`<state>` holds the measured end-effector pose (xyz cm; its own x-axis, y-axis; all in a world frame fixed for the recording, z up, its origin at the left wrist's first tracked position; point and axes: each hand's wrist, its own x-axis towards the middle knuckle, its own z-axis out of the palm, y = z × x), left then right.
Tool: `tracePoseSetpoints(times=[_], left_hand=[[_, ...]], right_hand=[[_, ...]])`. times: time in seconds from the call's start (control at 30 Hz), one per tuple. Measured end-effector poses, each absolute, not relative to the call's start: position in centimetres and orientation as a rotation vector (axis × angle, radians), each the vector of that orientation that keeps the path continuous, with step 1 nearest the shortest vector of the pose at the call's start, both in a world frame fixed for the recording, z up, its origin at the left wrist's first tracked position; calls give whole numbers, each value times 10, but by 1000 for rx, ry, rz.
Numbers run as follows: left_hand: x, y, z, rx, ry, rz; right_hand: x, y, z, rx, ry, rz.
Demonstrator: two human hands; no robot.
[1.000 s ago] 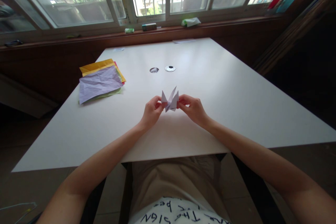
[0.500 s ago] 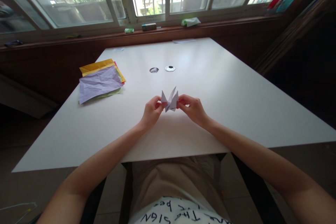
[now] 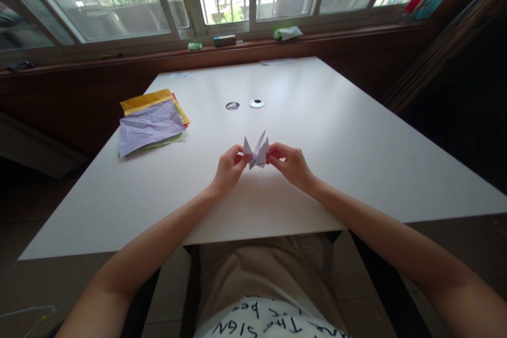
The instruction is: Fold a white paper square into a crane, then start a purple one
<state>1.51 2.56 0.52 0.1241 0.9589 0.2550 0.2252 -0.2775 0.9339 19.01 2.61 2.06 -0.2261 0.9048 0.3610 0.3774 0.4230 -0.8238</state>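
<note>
Between my hands is a folded pale-lilac origami crane (image 3: 259, 154), its pointed parts standing up. My left hand (image 3: 230, 166) pinches its left side between thumb and fingers. On the opposite side, my right hand (image 3: 291, 162) grips the crane in the same way. Both hands are over the near middle of the white table (image 3: 348, 169). Whether the paper touches the tabletop I cannot tell.
Creased sheets lie in a pile at the table's left, with a lilac sheet (image 3: 152, 124) over a yellow sheet (image 3: 146, 101). Two round table fittings (image 3: 233, 106) sit beyond my hands. Small items, including a dark box (image 3: 225, 40), rest on the windowsill.
</note>
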Motion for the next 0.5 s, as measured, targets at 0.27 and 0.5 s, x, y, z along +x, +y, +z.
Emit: tracePoseSetpoints(times=[0.27, 0.5], left_hand=[[15, 25, 5, 1613, 1159, 1216], [15, 26, 5, 1624, 1163, 1208]], right_hand=[[190, 25, 22, -1107, -1807, 740], [190, 26, 21, -1109, -1802, 744]])
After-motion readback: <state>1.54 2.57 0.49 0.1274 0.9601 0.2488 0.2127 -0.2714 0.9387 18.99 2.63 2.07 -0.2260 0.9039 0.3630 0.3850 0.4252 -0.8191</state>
